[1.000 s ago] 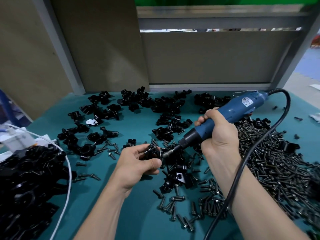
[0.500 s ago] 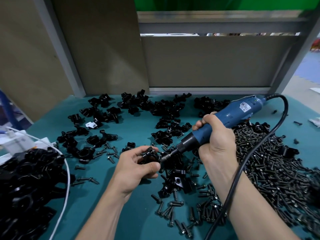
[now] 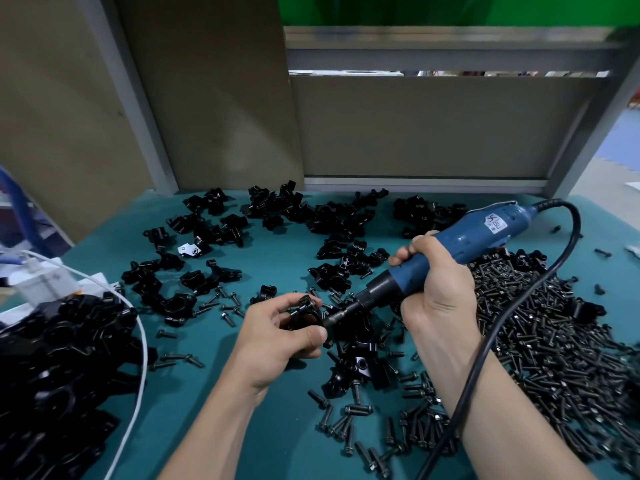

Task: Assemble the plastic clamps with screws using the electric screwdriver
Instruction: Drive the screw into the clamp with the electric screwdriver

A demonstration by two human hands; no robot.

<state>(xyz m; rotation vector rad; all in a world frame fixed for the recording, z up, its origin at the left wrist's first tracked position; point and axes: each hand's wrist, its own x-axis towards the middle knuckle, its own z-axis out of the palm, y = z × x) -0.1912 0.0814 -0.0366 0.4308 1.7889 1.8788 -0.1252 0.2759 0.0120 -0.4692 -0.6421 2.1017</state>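
At centre frame the left hand (image 3: 277,337) pinches a black clamp (image 3: 304,311) steady so the screwdriver (image 3: 446,258), gripped tight in the right hand (image 3: 433,289), can press its bit squarely in, loose screws (image 3: 554,341) heaped at right.

teal table (image 3: 284,445) strewn with clamps (image 3: 332,216), screws (image 3: 554,341)

A brown back panel (image 3: 433,126) in a grey metal frame (image 3: 450,58) closes off the far edge of the teal tabletop (image 3: 284,455). A taller brown board (image 3: 214,91) stands left of that panel. A bright green surface (image 3: 450,8) shows above it, and blue floor (image 3: 623,140) to its right.
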